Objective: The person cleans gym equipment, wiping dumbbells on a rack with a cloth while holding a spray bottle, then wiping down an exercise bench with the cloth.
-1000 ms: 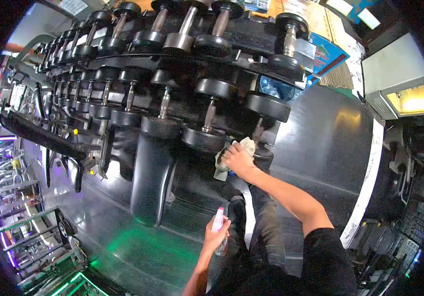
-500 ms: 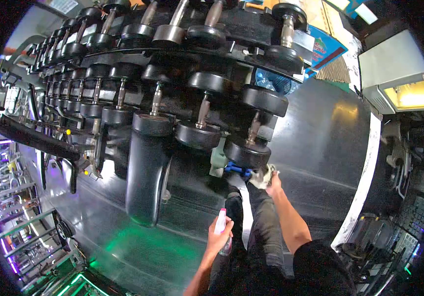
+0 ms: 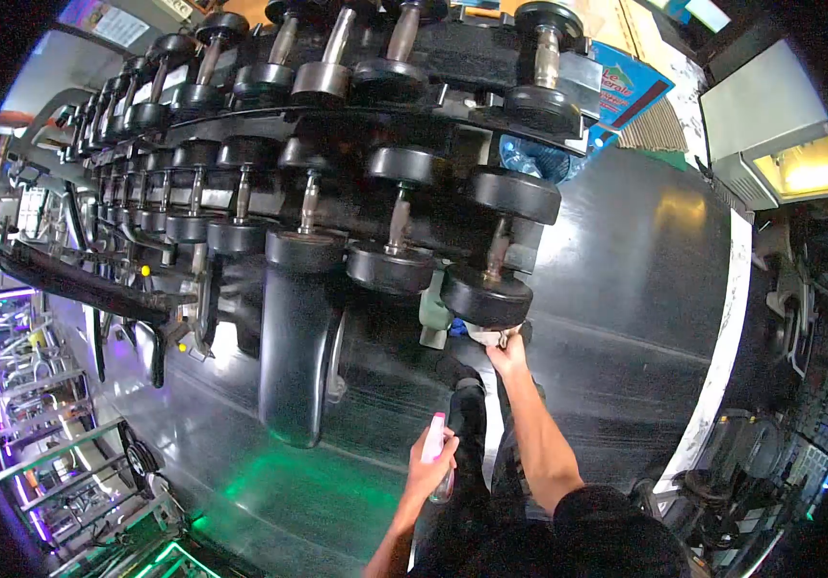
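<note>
My right hand [image 3: 507, 354] grips a pale cloth [image 3: 491, 334] and presses it against the near head of the end dumbbell [image 3: 487, 294] on the lower rack row. Part of the cloth is hidden behind the fingers and under that black head. Lower down, my left hand [image 3: 430, 462] is wrapped around a clear spray bottle [image 3: 438, 445] with a white and pink top, held upright in front of my legs. Just left of the cloth, a pale green container [image 3: 433, 313] and something blue show partly under the dumbbell.
Two rows of black dumbbells fill the rack [image 3: 452, 120] ahead. A padded black bench [image 3: 294, 356] stands left of my legs on the dark floor [image 3: 616, 289]. At the right is a pale cabinet [image 3: 765, 120] with a lit panel. Plastic bottles [image 3: 534, 159] lie by a blue carton [image 3: 631, 87].
My right hand has moved left with the cloth, from beside the end dumbbell to beneath its near head. The left hand still holds the spray bottle in much the same place.
</note>
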A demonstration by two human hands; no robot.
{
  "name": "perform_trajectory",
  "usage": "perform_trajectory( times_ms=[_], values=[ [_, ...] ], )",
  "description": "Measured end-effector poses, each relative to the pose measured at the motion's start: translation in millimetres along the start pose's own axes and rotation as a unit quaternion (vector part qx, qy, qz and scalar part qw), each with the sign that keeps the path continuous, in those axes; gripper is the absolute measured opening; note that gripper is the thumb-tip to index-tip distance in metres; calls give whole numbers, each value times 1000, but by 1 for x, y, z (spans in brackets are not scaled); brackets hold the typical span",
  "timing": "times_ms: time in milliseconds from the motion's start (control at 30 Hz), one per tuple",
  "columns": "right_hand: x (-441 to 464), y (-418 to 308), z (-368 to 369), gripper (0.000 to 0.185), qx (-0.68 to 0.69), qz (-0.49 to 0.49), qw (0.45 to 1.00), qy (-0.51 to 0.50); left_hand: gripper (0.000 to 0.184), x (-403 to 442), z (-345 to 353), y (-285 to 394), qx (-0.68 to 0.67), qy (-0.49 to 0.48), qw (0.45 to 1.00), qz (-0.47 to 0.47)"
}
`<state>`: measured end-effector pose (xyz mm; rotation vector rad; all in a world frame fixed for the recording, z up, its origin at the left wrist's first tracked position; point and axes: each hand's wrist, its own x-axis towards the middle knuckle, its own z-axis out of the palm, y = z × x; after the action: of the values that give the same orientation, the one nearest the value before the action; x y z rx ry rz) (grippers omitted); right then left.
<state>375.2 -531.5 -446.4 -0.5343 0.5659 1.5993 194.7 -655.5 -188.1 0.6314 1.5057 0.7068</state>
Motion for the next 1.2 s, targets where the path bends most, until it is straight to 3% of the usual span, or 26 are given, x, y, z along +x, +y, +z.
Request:
perform_trajectory(
  times_ms=[33, 67, 133, 200, 267, 333, 367, 433, 533, 600, 667, 700, 733, 767, 800, 867, 933, 1000, 1067, 1133, 1200],
  values=[
    [-22, 1, 21, 26, 5, -37, 992, 123, 10, 0, -1, 0, 8, -2, 1000, 10],
    [-43, 3, 37, 28, -2, -13, 996, 86, 10, 0, -2, 1, 6, -1, 1000, 8],
    [-83, 8, 47, 28, -44, -2, 993, 112, 10, 1, -2, 5, -16, -1, 1000, 9],
    [-110, 10, 41, 38, -129, 38, 991, 13, 10, 4, -2, 7, -11, 3, 1000, 12],
    [-112, 8, 29, 45, -275, 91, 956, 39, 10, 5, 0, 10, -9, 5, 1000, 17],
    [-76, 10, 4, 47, -204, 222, 944, 135, 10, 5, 1, 13, -50, -20, 998, -29],
    [-63, 16, -2, 47, -214, 173, 953, 130, 11, 6, 3, 10, -60, -21, 998, -27],
    [-10, 22, -35, 44, -107, 90, 975, 171, 11, 5, 4, 13, -40, -16, 999, -3],
    [52, 36, -12, 25, 12, -68, 975, 211, 12, 3, -2, 10, -25, -10, 1000, 12],
    [62, 36, -20, 22, 58, -33, 978, 198, 13, 4, -5, 5, 26, 1, 999, 45],
    [52, 33, 4, 25, 54, -37, 973, 223, 13, 2, -3, 1, -9, -1, 999, 43],
    [62, 26, -28, 26, 43, -10, 982, 185, 14, 1, -4, 0, -19, -13, 999, 27],
    [37, 27, -12, 25, 46, 44, 995, 80, 14, 0, -5, 0, -28, -22, 999, 10],
    [32, 27, -23, 27, -112, 10, 994, 7, 14, -2, -5, 3, -33, -22, 999, -9],
    [14, 17, -25, 31, -95, 81, 992, 26, 14, -4, -4, 7, -36, -19, 999, -7],
    [-54, 28, 48, 37, -114, 70, 977, 167, 14, -5, -4, 11, -40, -16, 999, -8],
    [-99, 27, 75, 38, -107, 167, 980, -19, 15, -3, -5, 8, -46, -10, 999, 3],
    [-89, 16, 18, 39, -234, 204, 950, 36, 15, -4, -5, 6, -51, -9, 999, 13],
    [-69, 19, 3, 36, -233, 232, 929, 169, 15, -4, -6, 9, -58, -18, 998, -31],
    [-35, 16, -18, 36, -163, 199, 964, 63, 15, -6, -6, 14, -45, -20, 998, -25],
    [-4, 28, 20, 39, -93, 84, 972, 197, 15, -7, -7, 10, -30, -22, 999, -25]
  ],
)
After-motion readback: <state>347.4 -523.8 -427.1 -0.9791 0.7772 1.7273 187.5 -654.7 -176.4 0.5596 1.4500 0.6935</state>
